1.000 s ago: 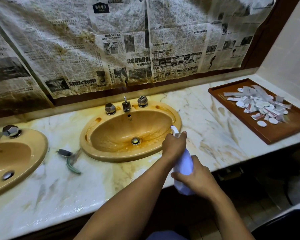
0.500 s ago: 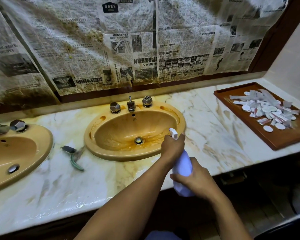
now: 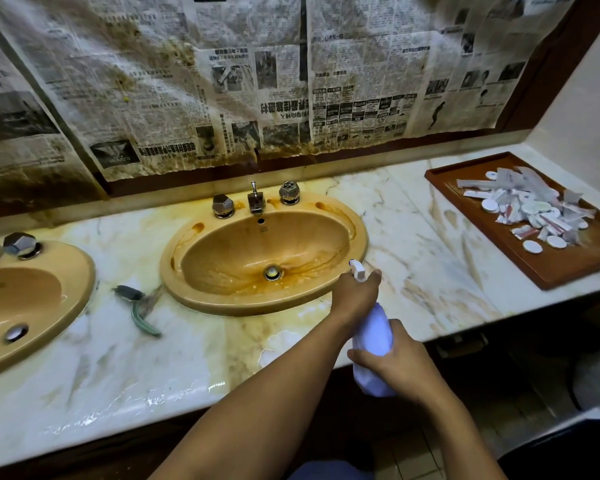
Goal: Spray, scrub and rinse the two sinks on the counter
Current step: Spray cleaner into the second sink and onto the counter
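I am steadying the bottle in my wrapped right hand, left hand curled on its trigger, aiming into the sink.

Bare forearms, left hand, right hand, blue clothing below.

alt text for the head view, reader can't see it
A person's left hand grips the trigger end of a white spray bottle and the right hand holds its body, nozzle toward a stained tan sink in a marble counter. A second sink is at the left, a green brush lies between them, a brown tray of white packets at the right.
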Demonstrator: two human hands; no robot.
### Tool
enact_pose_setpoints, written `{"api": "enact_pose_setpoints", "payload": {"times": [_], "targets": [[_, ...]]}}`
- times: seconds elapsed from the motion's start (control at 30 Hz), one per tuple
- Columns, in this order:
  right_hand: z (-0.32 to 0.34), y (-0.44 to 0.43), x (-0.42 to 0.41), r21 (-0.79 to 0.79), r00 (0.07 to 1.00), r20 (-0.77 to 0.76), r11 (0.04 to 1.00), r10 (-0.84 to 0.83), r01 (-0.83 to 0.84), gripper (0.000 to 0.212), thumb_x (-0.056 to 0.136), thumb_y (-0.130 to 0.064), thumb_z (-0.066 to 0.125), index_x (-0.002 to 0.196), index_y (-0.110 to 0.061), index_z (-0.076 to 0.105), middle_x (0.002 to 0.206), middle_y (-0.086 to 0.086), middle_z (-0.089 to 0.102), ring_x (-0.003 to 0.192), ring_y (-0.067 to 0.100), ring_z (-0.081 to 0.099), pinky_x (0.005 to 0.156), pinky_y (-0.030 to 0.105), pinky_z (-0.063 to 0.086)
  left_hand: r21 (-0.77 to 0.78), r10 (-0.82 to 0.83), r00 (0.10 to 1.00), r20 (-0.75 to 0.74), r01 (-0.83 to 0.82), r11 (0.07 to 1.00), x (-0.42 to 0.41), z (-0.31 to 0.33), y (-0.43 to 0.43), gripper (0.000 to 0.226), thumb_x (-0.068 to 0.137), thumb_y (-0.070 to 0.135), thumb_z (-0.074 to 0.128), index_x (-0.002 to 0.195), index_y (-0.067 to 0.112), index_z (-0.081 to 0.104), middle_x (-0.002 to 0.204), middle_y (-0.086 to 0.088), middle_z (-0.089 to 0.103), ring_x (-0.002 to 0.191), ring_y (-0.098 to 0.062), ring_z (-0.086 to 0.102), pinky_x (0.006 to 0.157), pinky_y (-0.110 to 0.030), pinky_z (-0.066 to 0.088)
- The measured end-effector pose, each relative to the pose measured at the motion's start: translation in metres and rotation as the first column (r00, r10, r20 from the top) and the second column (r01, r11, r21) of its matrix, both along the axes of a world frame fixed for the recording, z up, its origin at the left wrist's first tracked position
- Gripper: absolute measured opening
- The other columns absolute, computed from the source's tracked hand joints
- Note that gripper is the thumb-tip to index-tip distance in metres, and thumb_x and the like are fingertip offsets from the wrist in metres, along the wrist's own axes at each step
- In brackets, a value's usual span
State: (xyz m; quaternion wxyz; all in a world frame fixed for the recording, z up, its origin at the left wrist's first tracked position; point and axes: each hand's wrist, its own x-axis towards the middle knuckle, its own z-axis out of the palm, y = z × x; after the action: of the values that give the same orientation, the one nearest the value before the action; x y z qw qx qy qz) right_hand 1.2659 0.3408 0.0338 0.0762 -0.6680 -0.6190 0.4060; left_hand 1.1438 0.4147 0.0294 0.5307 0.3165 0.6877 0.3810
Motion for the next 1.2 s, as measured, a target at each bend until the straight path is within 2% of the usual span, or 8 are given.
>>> {"api": "enact_pose_setpoints", "payload": {"times": [0.17, 0.3, 0.37, 0.63, 0.87, 0.97, 1.1, 1.2], "targets": [[0.004, 0.001, -0.001, -0.006, 1.0, 0.002, 1.0, -0.008, 0.008, 0.083, 0.056, -0.078, 0.071, 0.12, -0.031, 0.047, 0.111, 0.001, 0.065, 0.095, 0.021, 0.064, 0.085, 0.04, 0.056, -0.002, -0.004, 0.999, -0.044, 0.003, 1.0, 0.0, 0.003, 0.003, 0.03, 0.1, 0.042, 0.057, 0.081, 0.019, 0.052, 0.076, 0.0, 0.057, 0.071, -0.018, 0.055, 0.071, -0.033, 0.041], [0.004, -0.001, -0.004, 0.003, 0.999, 0.04, 1.0, 0.009, -0.01, 0.074, 0.062, -0.075, 0.074, 0.115, -0.032, 0.044, 0.103, -0.002, 0.061, 0.093, 0.022, 0.063, 0.083, 0.041, 0.056, -0.028, -0.009, 0.988, -0.153, 0.004, 1.0, -0.003, 0.005, 0.007, 0.04, 0.093, 0.044, 0.052, 0.109, 0.011, 0.067, 0.094, -0.006, 0.073, 0.093, -0.028, 0.069, 0.086, -0.036, 0.056], [0.003, 0.0, -0.007, 0.017, 0.999, 0.046, 1.0, 0.006, -0.007, 0.072, 0.064, -0.075, 0.074, 0.113, -0.032, 0.043, 0.1, -0.003, 0.059, 0.092, 0.022, 0.062, 0.082, 0.041, 0.055, -0.021, -0.007, 0.989, -0.148, 0.004, 1.0, -0.004, 0.007, 0.007, 0.042, 0.089, 0.045, 0.052, 0.107, 0.01, 0.067, 0.095, -0.008, 0.075, 0.096, -0.03, 0.071, 0.09, -0.04, 0.057], [0.004, 0.006, -0.008, 0.022, 1.0, 0.029, 1.0, -0.009, 0.009, 0.074, 0.07, -0.069, 0.078, 0.121, -0.027, 0.045, 0.104, -0.001, 0.057, 0.089, 0.023, 0.056, 0.075, 0.038, 0.049, 0.008, -0.023, 0.996, -0.083, 0.024, 1.0, -0.005, 0.004, 0.009, 0.036, 0.097, 0.05, 0.059, 0.092, 0.014, 0.056, 0.077, 0.003, 0.056, 0.074, -0.02, 0.055, 0.064, -0.033, 0.038], [0.004, 0.004, -0.012, 0.059, 0.997, 0.075, 0.998, 0.022, -0.026, 0.075, 0.068, -0.074, 0.075, 0.119, -0.029, 0.043, 0.102, -0.002, 0.056, 0.09, 0.023, 0.058, 0.081, 0.04, 0.054, 0.002, 0.014, 0.984, -0.177, -0.014, 1.0, -0.008, 0.011, 0.012, 0.042, 0.089, 0.049, 0.052, 0.096, 0.011, 0.068, 0.096, -0.008, 0.076, 0.094, -0.03, 0.069, 0.081, -0.036, 0.053], [0.002, 0.005, -0.011, 0.058, 0.998, 0.068, 0.998, 0.013, -0.017, 0.079, 0.069, -0.074, 0.075, 0.124, -0.028, 0.043, 0.109, 0.001, 0.061, 0.1, 0.026, 0.063, 0.081, 0.04, 0.053, 0.038, 0.012, 0.987, -0.161, -0.006, 0.999, -0.006, 0.01, 0.011, 0.048, 0.089, 0.055, 0.056, 0.1, 0.01, 0.067, 0.095, -0.006, 0.074, 0.093, -0.027, 0.067, 0.08, -0.036, 0.052], [0.002, 0.007, -0.008, 0.037, 1.0, 0.025, 0.999, 0.002, -0.003, 0.075, 0.069, -0.072, 0.077, 0.12, -0.029, 0.043, 0.108, 0.001, 0.059, 0.093, 0.023, 0.059, 0.08, 0.038, 0.052, 0.027, -0.026, 0.991, -0.131, 0.03, 0.999, -0.005, 0.006, 0.01, 0.051, 0.096, 0.055, 0.059, 0.112, 0.007, 0.062, 0.096, -0.003, 0.063, 0.091, -0.025, 0.059, 0.075, -0.035, 0.042], [0.0, 0.003, -0.008, 0.017, 0.999, 0.027, 1.0, 0.026, -0.026, 0.073, 0.066, -0.074, 0.076, 0.115, -0.031, 0.043, 0.108, 0.0, 0.062, 0.093, 0.021, 0.061, 0.08, 0.038, 0.053, -0.008, -0.01, 0.986, -0.169, 0.008, 1.0, -0.008, 0.004, 0.009, 0.046, 0.096, 0.051, 0.057, 0.106, 0.007, 0.064, 0.095, -0.004, 0.066, 0.093, -0.03, 0.062, 0.074, -0.034, 0.043]]}}
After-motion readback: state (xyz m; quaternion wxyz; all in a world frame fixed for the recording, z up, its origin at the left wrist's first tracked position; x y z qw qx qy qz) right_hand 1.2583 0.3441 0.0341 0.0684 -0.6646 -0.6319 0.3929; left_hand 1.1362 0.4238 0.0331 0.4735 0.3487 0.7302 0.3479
